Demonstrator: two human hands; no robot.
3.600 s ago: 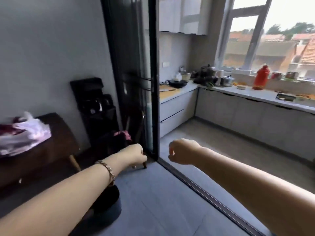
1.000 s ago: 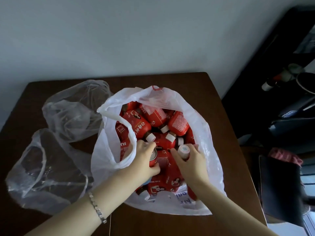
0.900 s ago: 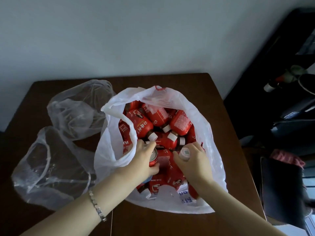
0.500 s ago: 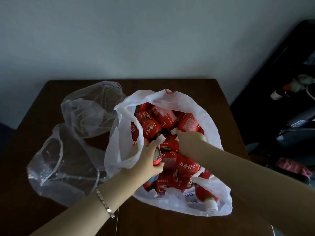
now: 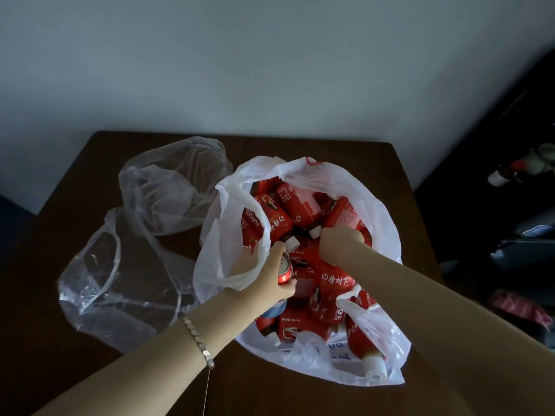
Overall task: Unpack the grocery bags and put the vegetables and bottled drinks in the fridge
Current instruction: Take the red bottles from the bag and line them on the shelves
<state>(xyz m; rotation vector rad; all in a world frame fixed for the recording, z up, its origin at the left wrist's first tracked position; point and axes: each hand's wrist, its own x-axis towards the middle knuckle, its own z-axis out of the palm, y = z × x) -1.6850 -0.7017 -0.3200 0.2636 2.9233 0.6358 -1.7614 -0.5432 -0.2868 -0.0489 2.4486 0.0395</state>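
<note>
A white plastic grocery bag (image 5: 378,211) lies open on the dark wooden table (image 5: 300,145), filled with several red juice bottles (image 5: 300,202) with white caps. My left hand (image 5: 270,277) is inside the bag's left side and grips a red drink can (image 5: 285,270) upright. My right hand (image 5: 339,244) reaches deeper into the middle of the bag, fingers curled down among the bottles near a bottle (image 5: 345,214); what they hold is hidden.
Two empty clear plastic bags (image 5: 168,187) (image 5: 120,280) lie crumpled on the table's left half. A grey wall rises behind the table. Dark furniture with cluttered items (image 5: 516,235) stands off the table's right edge.
After walking from the kitchen doorway to the table, my right hand let go of one bottle near the front and moved farther back into the bag. My left hand kept its grip on the can.
</note>
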